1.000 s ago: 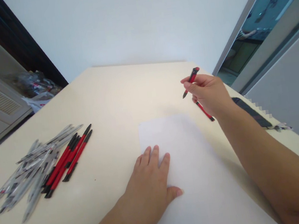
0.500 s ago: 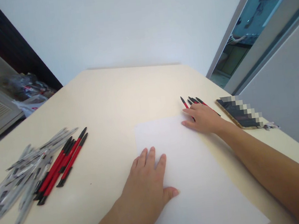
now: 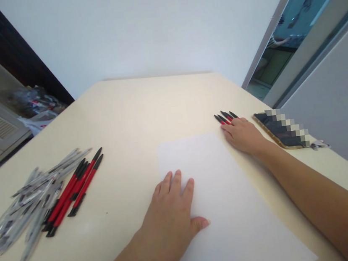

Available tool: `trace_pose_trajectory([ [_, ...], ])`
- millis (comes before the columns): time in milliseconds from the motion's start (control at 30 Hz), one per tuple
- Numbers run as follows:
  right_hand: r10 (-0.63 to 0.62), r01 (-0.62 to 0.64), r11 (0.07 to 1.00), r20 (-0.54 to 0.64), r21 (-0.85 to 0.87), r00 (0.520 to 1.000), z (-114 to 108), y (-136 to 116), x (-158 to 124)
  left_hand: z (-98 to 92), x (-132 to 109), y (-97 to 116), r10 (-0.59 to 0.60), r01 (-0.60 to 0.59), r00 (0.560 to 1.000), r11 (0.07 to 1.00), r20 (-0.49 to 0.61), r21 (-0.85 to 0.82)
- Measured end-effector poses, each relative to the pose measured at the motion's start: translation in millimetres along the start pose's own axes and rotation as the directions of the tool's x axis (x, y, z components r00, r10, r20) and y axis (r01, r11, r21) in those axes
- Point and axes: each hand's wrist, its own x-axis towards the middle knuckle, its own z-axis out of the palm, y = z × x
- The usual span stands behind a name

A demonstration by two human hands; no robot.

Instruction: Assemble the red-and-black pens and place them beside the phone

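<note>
My left hand (image 3: 173,215) lies flat on a white sheet of paper (image 3: 227,204), its fingers spread and nothing in its grasp. Beyond the paper's upper right corner, my right hand (image 3: 243,137) rests over several red pens with black tips (image 3: 227,116). Its fingers lie across the pens, and the palm hides their lower parts. On the left side of the table, more red and black pens (image 3: 73,189) are laid side by side. They touch a loose heap of clear and grey pens (image 3: 34,207).
A phone in a gold-edged case (image 3: 280,132), partly pixelated, lies right of my right hand with a small charm attached. The cream table (image 3: 152,107) reaches back to a white wall. Plastic bags (image 3: 38,109) sit beyond its left edge. A doorway opens at the right.
My right hand has shifted slightly right, its fingers closer together. The leftmost red pen beneath it now lies nearer the others. My left hand stays in place on the paper.
</note>
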Motion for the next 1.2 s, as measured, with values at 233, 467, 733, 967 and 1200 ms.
trace_pose_trajectory([
  [233, 0.035, -0.035, 0.999, 0.003, 0.004, 0.999, 8.7, 12.4, 2.4, -0.7, -1.0, -0.8, -0.002, 0.002, 1.000, 1.000, -0.004, -0.014],
  [467, 0.114, -0.114, 0.993, -0.038, -0.006, 0.993, 17.3, 26.7, 1.6, -7.3, 3.1, -11.6, 0.003, -0.003, 0.993, 1.000, -0.115, 0.005],
  [733, 0.103, -0.101, 0.994, -0.098, 0.027, 0.990, 22.9, 29.3, 1.6, -40.9, -1.0, -126.0, -0.531, 0.589, 0.752, 0.807, -0.391, 0.038],
  [967, 0.062, -0.057, 0.997, -0.114, 0.046, 0.992, 21.1, 26.0, 1.2, -25.6, -8.9, -176.7, -0.698, 0.704, 0.649, 0.701, -0.303, -0.108],
  [1200, 0.036, -0.028, 0.997, -0.096, 0.078, 0.995, 11.3, 21.1, -2.6, -18.2, -8.1, -183.0, -0.744, 0.669, 0.577, 0.667, -0.337, -0.328],
])
